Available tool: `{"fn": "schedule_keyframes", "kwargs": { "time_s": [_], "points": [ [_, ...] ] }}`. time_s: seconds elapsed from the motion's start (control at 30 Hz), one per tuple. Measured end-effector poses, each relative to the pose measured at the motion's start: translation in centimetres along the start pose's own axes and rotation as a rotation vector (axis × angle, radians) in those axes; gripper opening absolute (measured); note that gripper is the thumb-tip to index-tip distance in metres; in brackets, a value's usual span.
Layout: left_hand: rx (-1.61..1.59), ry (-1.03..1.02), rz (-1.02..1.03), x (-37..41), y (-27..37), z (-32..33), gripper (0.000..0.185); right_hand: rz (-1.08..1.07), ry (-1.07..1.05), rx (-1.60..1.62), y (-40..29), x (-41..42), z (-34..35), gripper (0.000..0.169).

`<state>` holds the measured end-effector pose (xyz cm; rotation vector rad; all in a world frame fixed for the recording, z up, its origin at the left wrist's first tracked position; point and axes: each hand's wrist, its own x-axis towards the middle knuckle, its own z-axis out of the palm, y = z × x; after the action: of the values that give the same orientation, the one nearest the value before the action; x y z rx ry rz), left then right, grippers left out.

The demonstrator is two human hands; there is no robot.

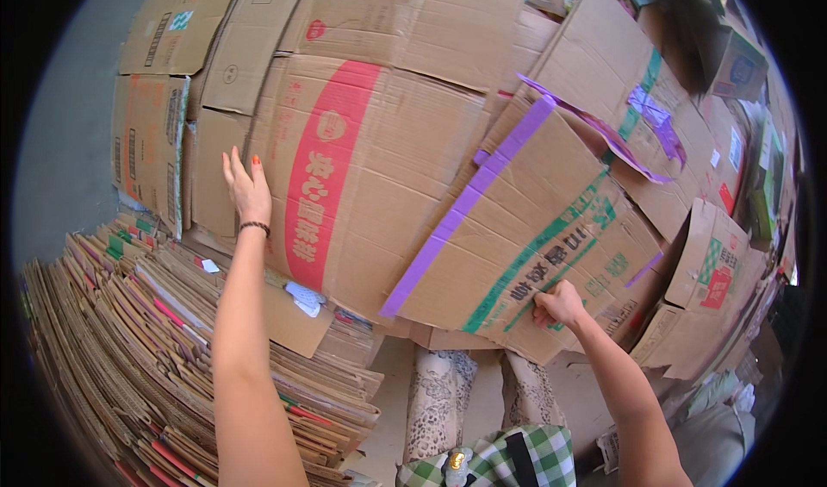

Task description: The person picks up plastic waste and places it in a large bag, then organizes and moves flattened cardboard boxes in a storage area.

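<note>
My left hand [248,191], with orange-red nails and a dark bracelet, has its fingers apart beside a flattened cardboard box [413,157] with a broad red printed band. Whether the palm touches the cardboard I cannot tell. On the right, my right hand [559,304] is curled into a fist against another flattened carton [452,254]. That carton bears purple tape [471,202] along one edge and green printed stripes. Any small thing inside the fist is hidden. Its lower edge lies in front of my patterned trouser legs [436,403].
A tall stack of flattened cardboard [161,370] stands at lower left, beside a grey wall [71,131]. More flattened boxes [161,28] cover the upper left. Loose purple tape [614,141] hangs over a carton at upper right. A grey bag [711,442] sits at lower right.
</note>
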<state>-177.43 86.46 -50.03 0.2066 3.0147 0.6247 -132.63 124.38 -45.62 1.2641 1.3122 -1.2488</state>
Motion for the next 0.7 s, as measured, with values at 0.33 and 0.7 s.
{"fn": "schedule_keyframes", "kwargs": {
  "time_s": [0.33, 0.7],
  "points": [
    [0.564, -0.168, 0.330, -8.4, 7.9, 5.3, 0.065, -0.057, 0.005, -0.033, 1.0, 0.0, -0.6, 0.028],
    [-0.296, -0.684, 0.118, -20.0, 20.5, 2.0, 0.054, -0.212, 1.089, 0.169, 15.0, -2.3, -1.1, 0.046]
  ]
}}
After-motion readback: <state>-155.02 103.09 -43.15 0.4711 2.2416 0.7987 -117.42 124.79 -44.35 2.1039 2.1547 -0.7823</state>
